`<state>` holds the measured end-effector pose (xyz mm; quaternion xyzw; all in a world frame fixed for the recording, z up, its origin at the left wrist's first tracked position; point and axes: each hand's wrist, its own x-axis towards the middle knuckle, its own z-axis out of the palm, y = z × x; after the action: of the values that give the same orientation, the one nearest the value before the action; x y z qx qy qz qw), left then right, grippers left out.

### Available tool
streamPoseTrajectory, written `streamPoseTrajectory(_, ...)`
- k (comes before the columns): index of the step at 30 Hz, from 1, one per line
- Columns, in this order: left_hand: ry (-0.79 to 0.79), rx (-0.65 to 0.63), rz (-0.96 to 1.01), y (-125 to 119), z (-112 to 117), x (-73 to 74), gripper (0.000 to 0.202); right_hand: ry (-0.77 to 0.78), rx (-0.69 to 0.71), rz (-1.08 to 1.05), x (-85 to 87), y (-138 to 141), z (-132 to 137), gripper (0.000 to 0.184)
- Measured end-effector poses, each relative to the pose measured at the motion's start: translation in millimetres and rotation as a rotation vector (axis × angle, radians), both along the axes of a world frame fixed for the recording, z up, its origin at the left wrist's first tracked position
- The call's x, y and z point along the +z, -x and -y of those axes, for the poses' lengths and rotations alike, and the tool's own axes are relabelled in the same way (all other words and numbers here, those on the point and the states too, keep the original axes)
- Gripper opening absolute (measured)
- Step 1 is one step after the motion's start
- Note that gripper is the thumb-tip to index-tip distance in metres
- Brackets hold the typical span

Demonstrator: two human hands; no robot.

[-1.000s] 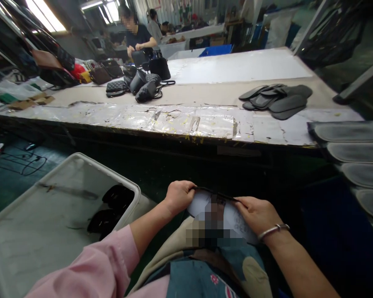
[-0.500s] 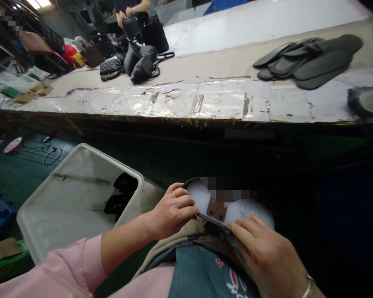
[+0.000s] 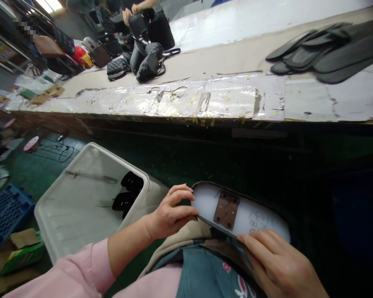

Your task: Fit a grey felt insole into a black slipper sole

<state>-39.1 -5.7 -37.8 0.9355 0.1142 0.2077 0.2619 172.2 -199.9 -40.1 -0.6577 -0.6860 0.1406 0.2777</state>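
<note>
A long oval panel [image 3: 243, 210], white on its upper face with a dark rim, lies tilted above my lap. Near its middle is a brown patch [image 3: 226, 210] with dark round studs at the corners, and handwriting marks the white area to the right. My left hand [image 3: 169, 211] grips the panel's left end, fingertips at the rim and thumb on the near side. Along the near edge toward the right end, my right hand [image 3: 279, 256] pinches the rim, its thumb mostly hidden. Below the panel is my blue-green apron [image 3: 202, 269].
A white bin [image 3: 90, 198] holding black pieces [image 3: 127, 192] stands at left, beside a blue plastic crate [image 3: 10, 215]. The long worktable [image 3: 224, 95] carries dark bags [image 3: 149, 62] and grey flat oval pieces [image 3: 311, 51]. Another person's hands [image 3: 133, 11] handle a bag at the back.
The panel has turned its white face more fully into view, showing the whole brown patch. My hands hold the same edges. The view has shifted slightly to the left.
</note>
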Motion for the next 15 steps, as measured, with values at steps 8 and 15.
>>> streamPoseTrajectory(8, -0.09, -0.07, -0.076, -6.7, -3.1, 5.5, 0.01, -0.045, -0.02, 0.052, 8.6, 4.3, -5.2, 0.022)
streamPoseTrajectory(15, -0.071, -0.147, -0.054, -5.8, -7.3, -1.3, 0.014, -0.102, 0.002, 0.096, 5.1, 6.2, -5.7, 0.024)
